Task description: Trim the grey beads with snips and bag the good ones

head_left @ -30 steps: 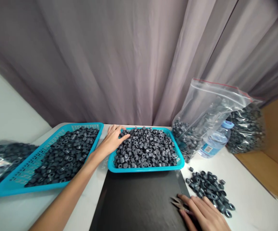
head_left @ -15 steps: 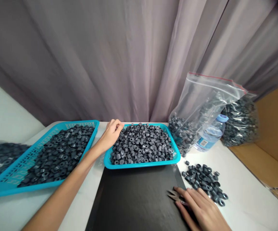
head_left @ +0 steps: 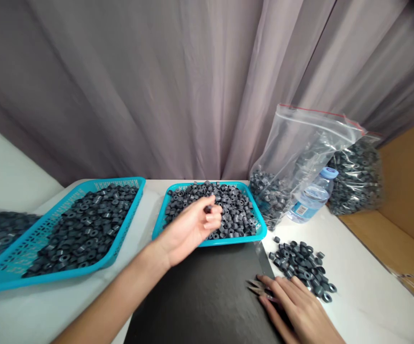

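Dark-grey piece [head_left: 207, 209] (small, stubby) pinched in left grip [head_left: 191, 223]; right grip [head_left: 296, 304] holding metal snips [head_left: 257, 290].

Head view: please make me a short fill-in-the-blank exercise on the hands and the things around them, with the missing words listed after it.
1. The snips are in the ____ hand.
2. The left hand, with a dark piece at its fingertips, overlaps one of ____ blue baskets.
3. The tall zip bag is edged along its top in ____.
4. The bottle has a cap coloured ____.

Missing words: right; two; red; blue.
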The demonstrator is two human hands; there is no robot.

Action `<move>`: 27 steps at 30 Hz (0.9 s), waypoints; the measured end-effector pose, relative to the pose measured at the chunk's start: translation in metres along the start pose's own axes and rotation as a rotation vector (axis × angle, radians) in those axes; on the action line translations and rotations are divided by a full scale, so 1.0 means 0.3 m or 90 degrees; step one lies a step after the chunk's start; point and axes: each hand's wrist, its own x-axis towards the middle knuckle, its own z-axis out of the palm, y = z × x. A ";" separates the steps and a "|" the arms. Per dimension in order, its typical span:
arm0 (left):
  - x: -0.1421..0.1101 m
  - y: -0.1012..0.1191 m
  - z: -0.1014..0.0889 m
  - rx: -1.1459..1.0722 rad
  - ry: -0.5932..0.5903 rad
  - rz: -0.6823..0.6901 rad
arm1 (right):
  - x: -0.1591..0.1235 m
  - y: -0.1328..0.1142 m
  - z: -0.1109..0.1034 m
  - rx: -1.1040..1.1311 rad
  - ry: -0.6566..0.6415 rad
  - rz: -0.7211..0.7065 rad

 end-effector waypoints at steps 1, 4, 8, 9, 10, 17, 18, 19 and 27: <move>-0.013 -0.025 0.016 -0.071 -0.018 -0.056 | 0.001 0.000 -0.001 0.000 -0.001 -0.001; -0.040 -0.081 0.044 -0.196 -0.052 -0.154 | 0.003 -0.001 -0.006 0.012 -0.011 0.000; -0.057 -0.099 0.068 -0.209 -0.062 -0.184 | 0.001 -0.003 -0.009 0.033 -0.030 0.010; -0.059 -0.099 0.073 -0.203 -0.060 -0.188 | -0.001 -0.003 -0.009 0.036 -0.035 0.013; -0.061 -0.099 0.077 -0.194 -0.059 -0.191 | -0.003 -0.003 -0.009 0.039 -0.039 0.015; -0.066 -0.110 0.090 -0.127 -0.077 -0.176 | -0.011 -0.002 -0.013 0.057 -0.051 0.033; -0.067 -0.111 0.091 -0.129 -0.084 -0.174 | -0.009 -0.002 -0.015 0.057 -0.048 0.034; -0.068 -0.112 0.091 -0.132 -0.090 -0.174 | -0.008 -0.002 -0.017 0.057 -0.047 0.034; -0.070 -0.111 0.091 -0.163 -0.114 -0.172 | -0.009 -0.002 -0.022 0.065 -0.069 0.037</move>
